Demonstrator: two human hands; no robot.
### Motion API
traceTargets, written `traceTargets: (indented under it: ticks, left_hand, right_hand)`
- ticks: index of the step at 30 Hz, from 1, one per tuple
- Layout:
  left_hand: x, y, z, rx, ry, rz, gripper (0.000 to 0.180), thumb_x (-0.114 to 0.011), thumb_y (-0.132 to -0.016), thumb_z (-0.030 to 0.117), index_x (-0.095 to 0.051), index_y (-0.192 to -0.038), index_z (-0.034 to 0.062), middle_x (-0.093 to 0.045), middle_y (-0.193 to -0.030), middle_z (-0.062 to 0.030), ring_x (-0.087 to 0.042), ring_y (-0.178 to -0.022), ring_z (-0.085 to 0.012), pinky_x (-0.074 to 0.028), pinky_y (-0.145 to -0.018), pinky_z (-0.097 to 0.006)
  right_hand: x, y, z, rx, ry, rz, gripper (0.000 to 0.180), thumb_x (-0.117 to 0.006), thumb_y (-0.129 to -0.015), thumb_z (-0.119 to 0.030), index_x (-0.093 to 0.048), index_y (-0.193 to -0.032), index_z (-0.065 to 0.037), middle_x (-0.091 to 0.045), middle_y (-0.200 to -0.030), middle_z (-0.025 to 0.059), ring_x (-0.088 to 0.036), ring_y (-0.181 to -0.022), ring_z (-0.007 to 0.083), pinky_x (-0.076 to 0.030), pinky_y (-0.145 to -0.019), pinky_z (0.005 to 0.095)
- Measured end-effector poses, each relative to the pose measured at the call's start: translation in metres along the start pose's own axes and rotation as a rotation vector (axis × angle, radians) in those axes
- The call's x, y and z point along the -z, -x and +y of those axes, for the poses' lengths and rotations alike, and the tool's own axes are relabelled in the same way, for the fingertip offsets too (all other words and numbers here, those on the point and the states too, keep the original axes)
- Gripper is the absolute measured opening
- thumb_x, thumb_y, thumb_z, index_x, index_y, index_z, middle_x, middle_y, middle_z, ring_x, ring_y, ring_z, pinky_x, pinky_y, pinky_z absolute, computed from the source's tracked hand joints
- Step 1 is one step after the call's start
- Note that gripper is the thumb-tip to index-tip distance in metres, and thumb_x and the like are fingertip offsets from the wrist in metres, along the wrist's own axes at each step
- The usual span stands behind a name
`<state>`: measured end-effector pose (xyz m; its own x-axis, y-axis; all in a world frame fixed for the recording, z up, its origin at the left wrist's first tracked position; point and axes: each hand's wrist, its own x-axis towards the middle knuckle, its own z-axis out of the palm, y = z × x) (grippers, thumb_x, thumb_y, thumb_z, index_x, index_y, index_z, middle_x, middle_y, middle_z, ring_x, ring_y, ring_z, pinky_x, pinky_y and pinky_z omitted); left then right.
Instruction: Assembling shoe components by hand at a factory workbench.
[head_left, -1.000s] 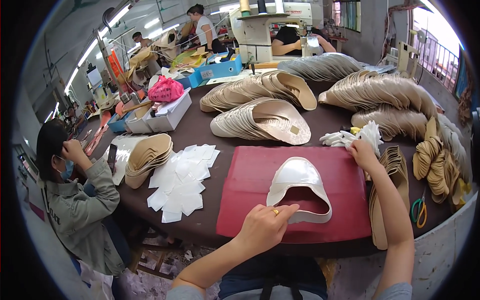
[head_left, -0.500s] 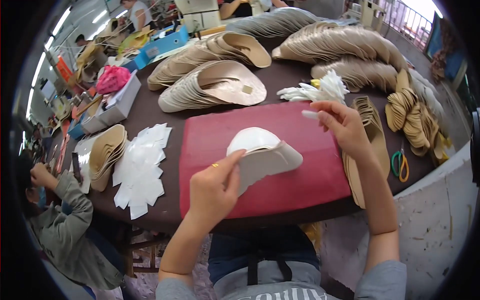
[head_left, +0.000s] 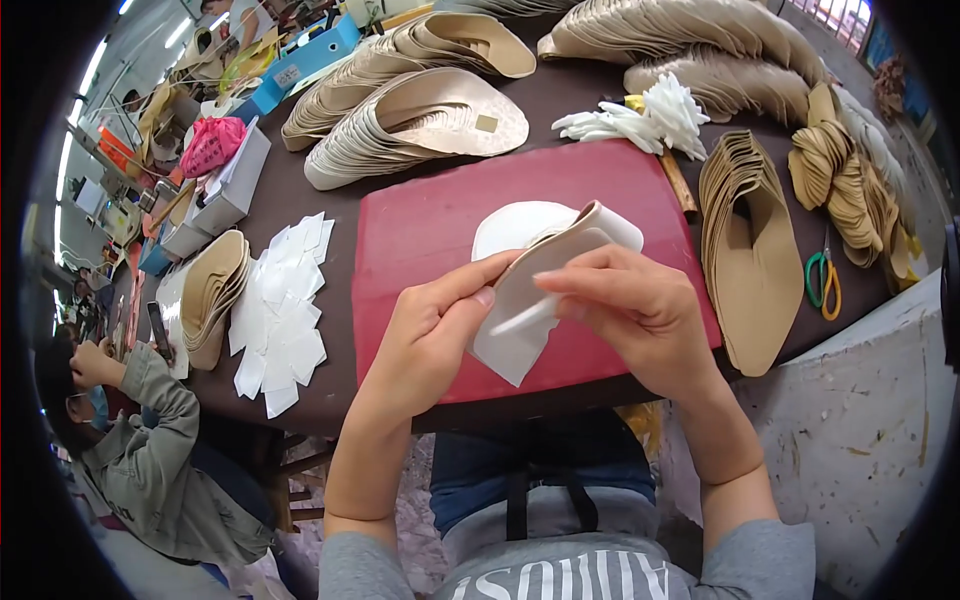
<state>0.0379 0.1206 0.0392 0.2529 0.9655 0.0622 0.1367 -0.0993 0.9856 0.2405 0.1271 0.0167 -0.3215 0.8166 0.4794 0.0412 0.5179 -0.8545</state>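
Observation:
Over the red mat (head_left: pixel 410 225), my left hand (head_left: pixel 420 335) pinches the edge of a pale shoe upper (head_left: pixel 515 355) between thumb and fingers. The upper is curled, with a white rounded part on its far side and a pointed flap hanging toward me. My right hand (head_left: pixel 645 320) has its fingers closed on a small white strip (head_left: pixel 522 317). That strip is blurred by motion and lies across the inner side of the upper, just right of my left fingertips. Whether it touches the upper I cannot tell.
White strips (head_left: pixel 660 120) lie beyond the mat. Right of it are stacked tan uppers (head_left: pixel 755 290) and scissors (head_left: pixel 825 283); to the left, flat white pieces (head_left: pixel 280 310). Nested shoe uppers (head_left: pixel 480 115) stand at the back. A co-worker (head_left: pixel 150 430) in a grey-green jacket sits at left.
My right hand has come down and left from above the mat's right edge, bringing the white strip to the upper. The upper is now turned more upright. The view has tilted down.

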Motion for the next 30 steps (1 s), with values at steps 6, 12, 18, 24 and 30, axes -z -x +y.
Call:
traceTargets:
  ticks: [6,12,18,24,30]
  left_hand:
    - [-0.003,-0.002,0.0,0.063,0.038,-0.049,0.038,-0.044,-0.087,0.001,-0.06,-0.121,-0.0051,-0.068,-0.097,-0.0097,-0.054,-0.078,-0.0117,-0.041,-0.067,-0.019]
    - [-0.003,-0.004,-0.001,0.067,0.0,-0.032,0.038,-0.044,-0.086,0.002,-0.061,-0.119,-0.0047,-0.068,-0.096,-0.0096,-0.054,-0.077,-0.0118,-0.042,-0.066,-0.02]
    - [-0.004,-0.007,-0.003,0.049,-0.014,-0.016,0.036,-0.046,-0.086,0.002,-0.062,-0.117,-0.005,-0.068,-0.092,-0.0096,-0.053,-0.074,-0.0112,-0.041,-0.063,-0.02]
    - [-0.019,-0.008,-0.011,-0.095,-0.135,0.105,0.029,-0.057,-0.084,0.003,-0.065,-0.111,-0.0051,-0.067,-0.078,-0.0075,-0.05,-0.06,-0.0087,-0.039,-0.052,-0.02]
    - [-0.024,-0.005,-0.018,-0.227,-0.445,0.229,0.023,-0.066,-0.08,0.003,-0.069,-0.102,-0.0041,-0.064,-0.065,-0.0044,-0.043,-0.047,-0.0069,-0.034,-0.042,-0.021]
  right_hand:
    - [-0.02,0.0,0.009,0.079,0.247,0.317,0.021,-0.071,-0.078,0.005,-0.068,-0.098,0.002,-0.068,-0.091,0.0067,-0.061,-0.073,0.0114,-0.051,-0.068,0.0207]
    - [-0.021,-0.001,0.017,0.12,0.268,0.336,0.019,-0.071,-0.078,0.004,-0.068,-0.097,0.002,-0.07,-0.09,0.0064,-0.063,-0.072,0.0117,-0.053,-0.068,0.0216]
    - [-0.017,-0.004,0.02,0.094,0.234,0.295,0.021,-0.071,-0.077,0.005,-0.067,-0.097,0.001,-0.07,-0.09,0.006,-0.062,-0.072,0.0116,-0.053,-0.068,0.0215]
    - [-0.023,-0.006,0.017,0.11,0.298,0.324,0.021,-0.072,-0.076,0.004,-0.067,-0.096,0.002,-0.069,-0.089,0.0061,-0.062,-0.071,0.0119,-0.053,-0.068,0.0217]
    - [-0.029,-0.001,0.015,0.13,0.408,0.459,0.023,-0.073,-0.074,0.005,-0.067,-0.097,0.002,-0.069,-0.086,0.0057,-0.061,-0.068,0.0119,-0.053,-0.066,0.0224]
